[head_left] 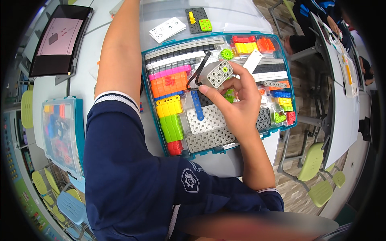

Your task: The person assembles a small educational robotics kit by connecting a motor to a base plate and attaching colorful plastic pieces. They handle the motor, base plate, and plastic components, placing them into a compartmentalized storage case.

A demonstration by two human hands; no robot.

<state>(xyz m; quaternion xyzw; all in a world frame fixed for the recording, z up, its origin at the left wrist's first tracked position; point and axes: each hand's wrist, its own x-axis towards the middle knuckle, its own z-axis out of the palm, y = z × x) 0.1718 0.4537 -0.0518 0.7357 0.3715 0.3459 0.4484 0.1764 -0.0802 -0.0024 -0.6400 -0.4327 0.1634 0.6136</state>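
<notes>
My right hand (241, 102) holds a grey block with round holes (220, 74) between thumb and fingers. A black cable (196, 75) loops from the block's left side. Both are above an open teal box (291, 89) of building-kit parts. Close by in the box lie a green gear (227, 54), a blue beam (197, 106) and grey perforated plates (209, 139). Yellow pieces (169, 107) and orange pieces (168, 85) fill its left side. My left arm (120, 52) stretches past the top edge, so the left hand is out of sight.
Behind the box are white printed papers (168, 29) and a dark perforated plate (195, 21) with yellow and green pieces. A tablet screen (56, 38) stands at far left, above a second lidded parts box (62, 138). Another person's hand (333, 26) is at far right, beyond green chairs (313, 160).
</notes>
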